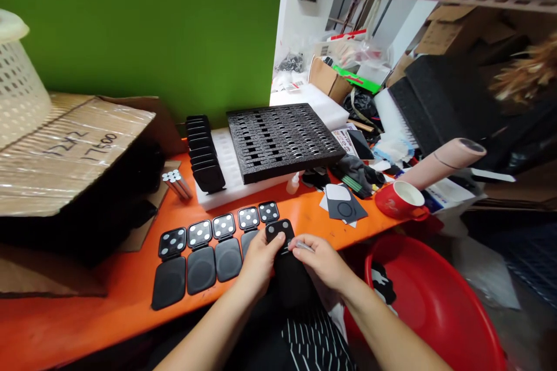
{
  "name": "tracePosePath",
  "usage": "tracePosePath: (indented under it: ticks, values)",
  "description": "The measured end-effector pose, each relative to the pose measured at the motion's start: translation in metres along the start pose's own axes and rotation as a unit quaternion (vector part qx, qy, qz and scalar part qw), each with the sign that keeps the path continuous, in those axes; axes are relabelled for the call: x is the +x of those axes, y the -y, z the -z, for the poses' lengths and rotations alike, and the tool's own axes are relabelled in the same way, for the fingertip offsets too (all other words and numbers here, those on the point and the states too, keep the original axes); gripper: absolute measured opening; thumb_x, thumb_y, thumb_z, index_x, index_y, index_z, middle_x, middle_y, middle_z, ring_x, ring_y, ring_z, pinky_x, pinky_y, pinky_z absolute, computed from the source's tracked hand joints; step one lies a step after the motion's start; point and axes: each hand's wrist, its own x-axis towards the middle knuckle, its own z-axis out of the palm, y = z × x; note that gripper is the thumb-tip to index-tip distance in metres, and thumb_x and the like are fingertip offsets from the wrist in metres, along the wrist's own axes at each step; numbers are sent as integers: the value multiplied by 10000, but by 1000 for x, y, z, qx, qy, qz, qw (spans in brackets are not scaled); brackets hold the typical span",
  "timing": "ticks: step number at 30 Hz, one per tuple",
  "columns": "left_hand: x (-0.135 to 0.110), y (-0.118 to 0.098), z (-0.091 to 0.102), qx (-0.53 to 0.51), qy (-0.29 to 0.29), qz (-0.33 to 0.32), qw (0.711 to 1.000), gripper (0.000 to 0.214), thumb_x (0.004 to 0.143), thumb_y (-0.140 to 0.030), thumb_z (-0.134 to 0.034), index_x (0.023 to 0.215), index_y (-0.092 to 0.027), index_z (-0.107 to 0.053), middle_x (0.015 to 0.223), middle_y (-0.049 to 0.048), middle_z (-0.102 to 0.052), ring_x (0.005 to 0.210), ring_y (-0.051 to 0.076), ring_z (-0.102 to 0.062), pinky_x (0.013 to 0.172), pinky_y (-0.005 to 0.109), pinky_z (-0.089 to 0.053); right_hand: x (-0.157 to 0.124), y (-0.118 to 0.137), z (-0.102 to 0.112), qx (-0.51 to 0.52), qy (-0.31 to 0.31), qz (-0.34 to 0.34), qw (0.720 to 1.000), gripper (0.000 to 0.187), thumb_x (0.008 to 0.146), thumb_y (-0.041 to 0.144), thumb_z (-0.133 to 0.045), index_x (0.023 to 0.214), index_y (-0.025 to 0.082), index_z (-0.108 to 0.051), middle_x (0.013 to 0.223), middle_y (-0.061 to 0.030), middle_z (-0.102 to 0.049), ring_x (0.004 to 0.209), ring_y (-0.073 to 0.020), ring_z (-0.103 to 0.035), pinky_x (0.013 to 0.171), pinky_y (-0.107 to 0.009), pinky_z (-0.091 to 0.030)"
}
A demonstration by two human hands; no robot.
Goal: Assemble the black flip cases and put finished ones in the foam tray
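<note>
The left hand (260,261) pinches the black hinged case (290,278), likely light, stiff and best edge-held; the right hand (321,258) pinches a silver disc stack (305,247).

A black case (292,279) is open, silver-dotted — silver rod (306,247) near its hinge.

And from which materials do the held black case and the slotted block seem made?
The held black case: matte, smooth-looking, perhaps plastic or synthetic leather; I cannot tell which.

The slotted block: probably dull black foam, from its grainy, speckled surface and thick edges.
</note>
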Motion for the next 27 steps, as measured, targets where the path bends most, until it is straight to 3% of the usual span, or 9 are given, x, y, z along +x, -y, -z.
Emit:
tracePosePath:
  ticks: [3,9,16,20,22,24,27]
  values:
    - [-2,-3,0,7,0,-3,1000,321,638,-358,-740,846,-141,-624,762,33,-654,713,180,-590,673,262,-433,-1,4,-3,-88,-11,13,996,114,765,247,-566,794,159,-634,693,14,-567,655,-122,-486,629,-244,-359]
    - [-5,-4,3,3,19,11,1000,312,648,-339,-727,869,-141,-630,782,35,-669,738,185,-599,704,274,-436,-2,3,-4,-159,-10,43,986,154,802,249,-525,823,161,-650,722,-4,-602,675,-136,-524,636,-254,-388]
    - [-8,-11,5,-6,53,54,997,285,575,-169,-704,841,-132,-608,750,23,-650,689,155,-591,662,244,-436,-2,6,4,-152,45,27,987,163,751,230,-558,826,160,-684,754,-18,-640,706,-149,-549,664,-266,-412]
    - [-9,-14,6,19,37,70,997,634,569,-104,-672,1179,-149,-505,792,3,-634,666,129,-582,634,226,-431,0,3,9,-61,90,17,994,138,691,256,-635,790,170,-678,733,-12,-620,697,-142,-530,667,-260,-414]
    - [-7,-13,7,63,20,51,997,812,585,-99,-656,1335,-185,-358,833,1,-631,654,121,-577,620,222,-424,3,-2,10,23,59,14,998,190,687,333,-650,801,182,-649,598,31,-526,563,-109,-458,564,-235,-386]
    - [0,-10,6,124,-8,2,992,827,611,-107,-635,1369,-202,-319,903,22,-630,680,125,-583,628,228,-432,5,-8,10,70,-16,18,997,260,715,430,-625,819,192,-610,519,72,-403,469,-86,-348,481,-216,-326]
    - [20,-3,-2,207,-62,-83,973,753,629,-121,-640,1333,-192,-381,1067,71,-606,811,160,-609,721,260,-468,7,-17,9,9,-88,27,996,303,718,471,-629,766,176,-576,586,48,-452,531,-96,-389,528,-222,-349]
